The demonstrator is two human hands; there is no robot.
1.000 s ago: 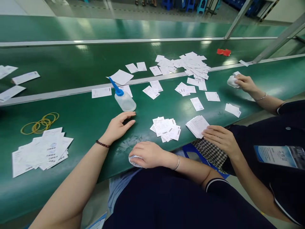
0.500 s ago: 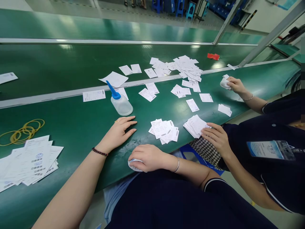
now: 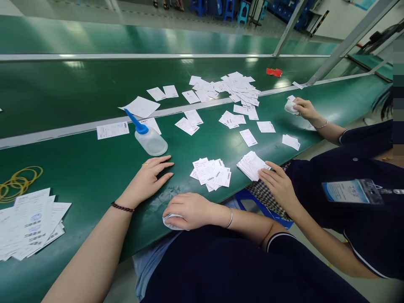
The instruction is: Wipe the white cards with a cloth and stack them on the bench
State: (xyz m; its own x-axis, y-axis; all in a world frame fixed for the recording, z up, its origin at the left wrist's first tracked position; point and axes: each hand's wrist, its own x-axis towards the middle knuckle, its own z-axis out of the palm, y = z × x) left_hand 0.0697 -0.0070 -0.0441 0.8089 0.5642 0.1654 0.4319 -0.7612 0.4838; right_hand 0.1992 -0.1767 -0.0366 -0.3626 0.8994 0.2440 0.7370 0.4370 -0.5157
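Observation:
My left hand (image 3: 150,181) lies on the green bench (image 3: 94,168) with its fingers spread and nothing in it. Just nearer the bench edge, my right hand (image 3: 187,210) is closed over a white cloth (image 3: 172,221) pressed to the surface. A squeeze bottle (image 3: 152,141) with a blue nozzle lies tilted beyond my left fingertips. To the right of my hands sits a loose pile of printed slips (image 3: 211,173). Faint wet-looking smears show between my two hands.
A co-worker at the right touches a stack of slips (image 3: 252,165) and holds a white cloth (image 3: 291,106). More slips (image 3: 241,88) are scattered farther back. Papers (image 3: 34,223) and yellow rubber bands (image 3: 19,183) lie at the left. A metal post (image 3: 344,46) slants upward at the right.
The view has shifted slightly, so most things appear farther left. My hands keep nearly the same pose on the bench.

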